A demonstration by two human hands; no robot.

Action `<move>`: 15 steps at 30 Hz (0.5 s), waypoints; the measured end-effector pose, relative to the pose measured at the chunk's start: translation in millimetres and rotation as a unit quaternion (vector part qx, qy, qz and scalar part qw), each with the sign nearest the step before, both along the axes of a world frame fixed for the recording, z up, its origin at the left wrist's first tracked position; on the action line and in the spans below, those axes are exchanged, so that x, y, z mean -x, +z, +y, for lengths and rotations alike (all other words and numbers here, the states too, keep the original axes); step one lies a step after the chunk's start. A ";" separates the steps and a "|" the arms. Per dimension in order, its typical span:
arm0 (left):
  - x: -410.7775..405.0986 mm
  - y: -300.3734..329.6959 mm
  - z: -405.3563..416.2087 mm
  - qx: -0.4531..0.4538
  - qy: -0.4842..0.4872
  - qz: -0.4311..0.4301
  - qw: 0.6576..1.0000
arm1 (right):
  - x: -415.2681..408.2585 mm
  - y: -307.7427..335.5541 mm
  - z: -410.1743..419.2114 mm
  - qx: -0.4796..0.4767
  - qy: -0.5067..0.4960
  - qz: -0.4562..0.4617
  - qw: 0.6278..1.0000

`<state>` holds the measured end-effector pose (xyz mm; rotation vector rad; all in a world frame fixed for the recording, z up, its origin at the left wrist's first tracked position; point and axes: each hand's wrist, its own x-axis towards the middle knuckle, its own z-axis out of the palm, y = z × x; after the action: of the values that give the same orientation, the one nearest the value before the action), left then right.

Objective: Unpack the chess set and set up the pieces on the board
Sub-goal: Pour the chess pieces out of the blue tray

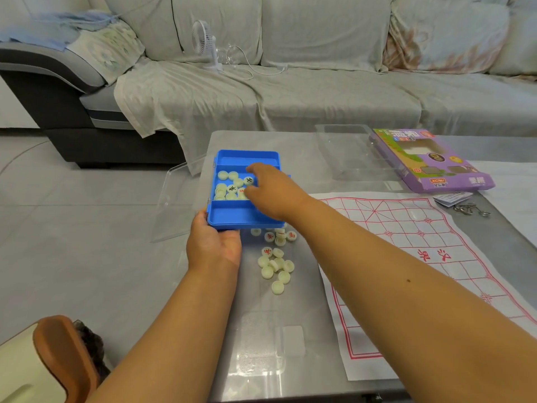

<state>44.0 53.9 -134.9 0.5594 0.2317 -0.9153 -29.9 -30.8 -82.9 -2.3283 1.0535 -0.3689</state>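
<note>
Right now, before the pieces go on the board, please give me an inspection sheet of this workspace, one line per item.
Surface: grey glossy table, board sheet spread flat at the right.
Job's things: blue tray with pieces in its middle compartment; loose pieces lie on the table below it; none on the board yet.
Clutter: purple box, clear lid, folded leaflet, metal rings.
Hands: left hand holds the tray's near edge; right hand reaches into the tray, its fingertips hidden.
Cables: white cord from the fan on the sofa.
Surroundings: covered sofa, tiled floor.
</note>
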 end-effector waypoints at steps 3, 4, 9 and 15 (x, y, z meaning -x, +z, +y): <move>3.5 -1.3 -0.7 -0.001 -0.020 -0.012 1.000 | -13.4 -10.1 4.8 0.091 0.041 0.084 0.991; 3.9 -1.4 -0.2 -0.002 -0.024 -0.018 1.000 | -16.9 -13.2 4.0 0.110 0.046 0.097 0.988; 9.3 2.0 1.3 -0.007 -0.026 -0.013 1.000 | -29.2 -23.8 0.8 0.130 0.032 0.085 0.987; 8.6 2.2 -1.7 0.000 -0.012 0.009 1.000 | -36.5 -28.9 -1.7 0.126 0.032 0.086 0.988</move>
<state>35.3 52.2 -132.7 0.5560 0.2417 -0.9431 6.6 -32.5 -111.8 -2.6524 1.0613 -0.2951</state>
